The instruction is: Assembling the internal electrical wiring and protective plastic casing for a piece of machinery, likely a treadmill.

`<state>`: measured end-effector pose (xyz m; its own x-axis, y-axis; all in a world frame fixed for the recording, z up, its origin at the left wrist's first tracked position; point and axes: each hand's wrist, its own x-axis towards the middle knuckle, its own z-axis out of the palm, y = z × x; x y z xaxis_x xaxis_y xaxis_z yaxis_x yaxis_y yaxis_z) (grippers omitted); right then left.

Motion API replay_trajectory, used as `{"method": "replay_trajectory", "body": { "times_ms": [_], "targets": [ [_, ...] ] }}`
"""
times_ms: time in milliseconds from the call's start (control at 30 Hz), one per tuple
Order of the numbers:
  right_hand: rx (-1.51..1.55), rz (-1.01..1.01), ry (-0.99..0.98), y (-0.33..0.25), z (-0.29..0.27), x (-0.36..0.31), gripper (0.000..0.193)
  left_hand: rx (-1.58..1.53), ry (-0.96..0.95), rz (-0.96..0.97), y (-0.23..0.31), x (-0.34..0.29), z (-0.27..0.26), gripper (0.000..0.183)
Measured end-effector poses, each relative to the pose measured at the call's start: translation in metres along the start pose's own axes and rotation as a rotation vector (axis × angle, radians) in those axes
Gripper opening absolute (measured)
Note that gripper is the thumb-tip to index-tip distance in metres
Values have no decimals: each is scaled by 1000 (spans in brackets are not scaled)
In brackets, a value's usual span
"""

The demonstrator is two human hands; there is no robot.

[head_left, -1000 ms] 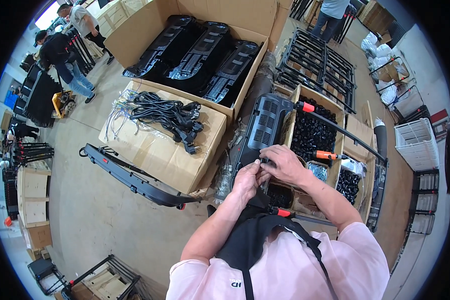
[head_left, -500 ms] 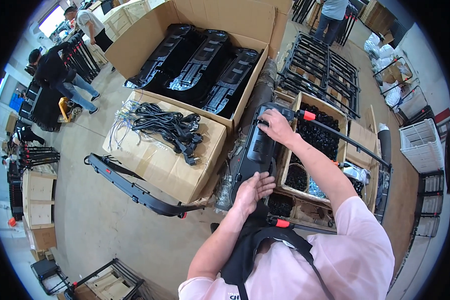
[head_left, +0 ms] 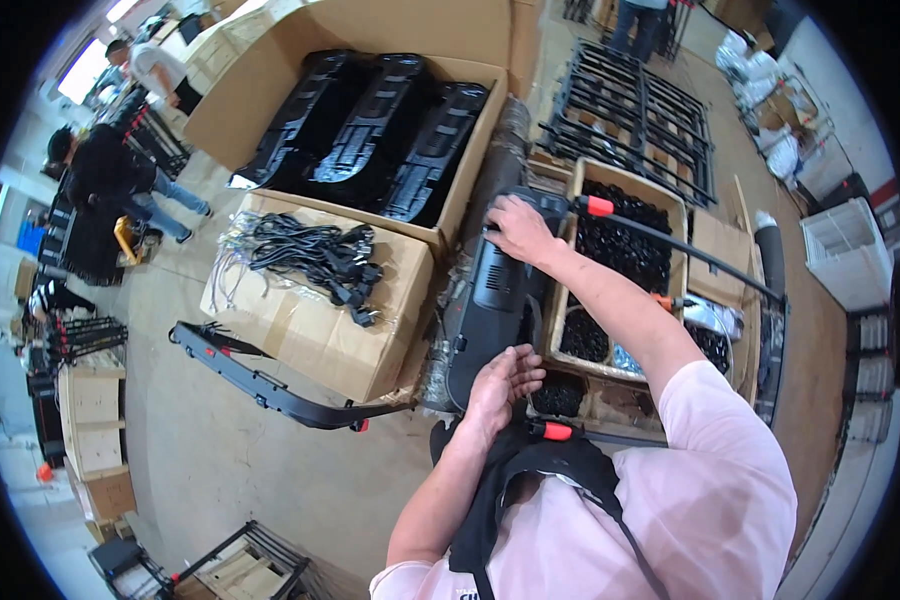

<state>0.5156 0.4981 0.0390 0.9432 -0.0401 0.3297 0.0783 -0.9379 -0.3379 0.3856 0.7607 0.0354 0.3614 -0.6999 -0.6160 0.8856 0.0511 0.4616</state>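
A long black plastic housing (head_left: 482,315) with slotted vents lies lengthwise in front of me, on a plastic-wrapped roll. Tubular bars with red collars (head_left: 596,206) run to the right from its two ends. My right hand (head_left: 518,228) is closed at the far end, fingers curled over the left edge of the housing. Close to me, my left hand (head_left: 507,388) lies against the near part, its fingers stretched out and slightly apart. A curved black frame piece (head_left: 260,385) with red parts sits to the left of the near end.
Bundled black power cables (head_left: 315,262) lie on a cardboard box (head_left: 345,345). Behind it, a large open carton (head_left: 467,190) holds black plastic covers. On the right stand a wooden bin (head_left: 582,190) of small black parts and stacked black metal frames (head_left: 630,120). Co-workers stand at the far left.
The camera view has shifted, so the scene sits slightly further left and higher. Both hands stay on the housing, with the left hand's fingers drawn slightly closer together.
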Motion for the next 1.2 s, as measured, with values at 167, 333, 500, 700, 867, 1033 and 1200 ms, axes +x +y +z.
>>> {"method": "replay_trajectory", "body": {
  "times_ms": [167, 333, 500, 700, 867, 1033, 1200],
  "targets": [
    [10, 22, 70, -1, -20, -24, 22, 17, 6, 14, -9, 1, 12, 42],
    [184, 220, -75, 13, -60, -132, 16, -26, 41, 11, -24, 7, 8, 39],
    [-98, 435, -668, 52, -27, -269, 17, -1, 49, -4, -37, 18, 21, 37],
    [-113, 273, -601, 48, -7, -299, 46, 50, 20, -48, -63, 41, 42, 36],
    [-67, 287, -696, 53, -9, -298, 40, 67, 9, -80, -83, 63, 60, 35],
    [-91, 258, -687, 55, 5, -307, 33, 92, 39, -59, -86, 77, 64, 35],
    [-69, 232, -635, 58, 6, -306, 21, 78, 73, -22, -84, 83, 70, 34]
  ]
}}
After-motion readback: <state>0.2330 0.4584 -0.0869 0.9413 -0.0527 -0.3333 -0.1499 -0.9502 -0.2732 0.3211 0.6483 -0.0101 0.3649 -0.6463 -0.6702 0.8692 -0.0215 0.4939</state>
